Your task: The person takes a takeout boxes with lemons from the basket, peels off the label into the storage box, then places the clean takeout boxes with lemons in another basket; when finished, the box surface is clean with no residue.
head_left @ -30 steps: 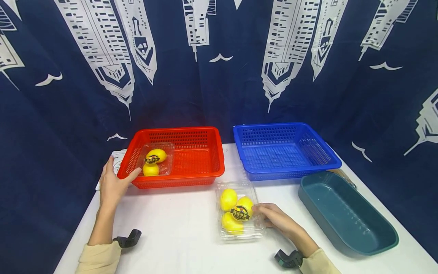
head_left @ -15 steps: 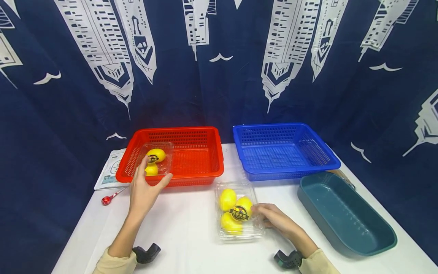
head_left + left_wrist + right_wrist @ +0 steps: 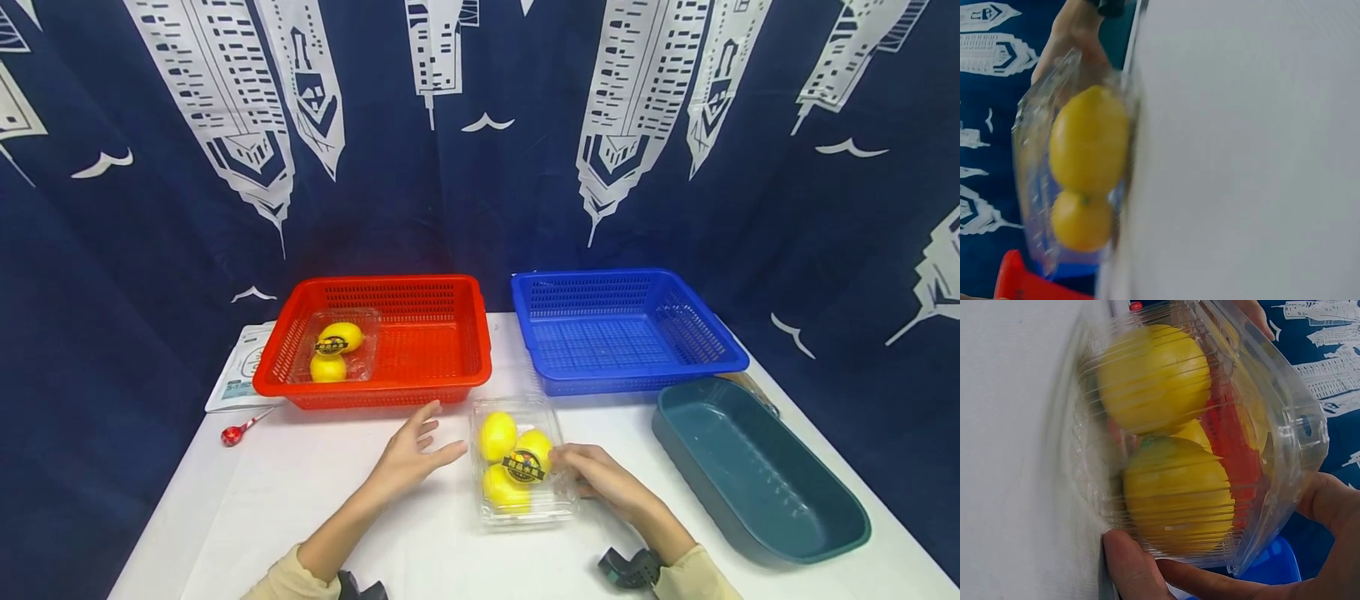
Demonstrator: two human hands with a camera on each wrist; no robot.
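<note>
A clear plastic clamshell box of lemons [image 3: 553, 505] with a dark round label lies on the white table, in front of the gap between the baskets. My right hand [image 3: 604, 482] grips its right side; in the right wrist view the thumb and fingers [image 3: 1129, 565] hold the box's edge. Just left of the box is my left hand [image 3: 408, 457], fingers spread and apart from it, holding nothing. Yellow lemons [image 3: 1089, 140] show through the plastic in the left wrist view. A second clamshell box [image 3: 365, 350] with lemons sits in the left part of the red basket [image 3: 390, 393].
A blue basket [image 3: 633, 383] stands at the back right. In front of it, at the right, is a dark green tub [image 3: 757, 467]. A red lollipop [image 3: 232, 435] and a printed packet [image 3: 243, 375] lie left of the red basket. A patterned curtain [image 3: 465, 192] hangs behind.
My left hand has moved from the red basket's left side rightward and toward me, stopping beside the near box. My right hand and that box have stayed in place.
</note>
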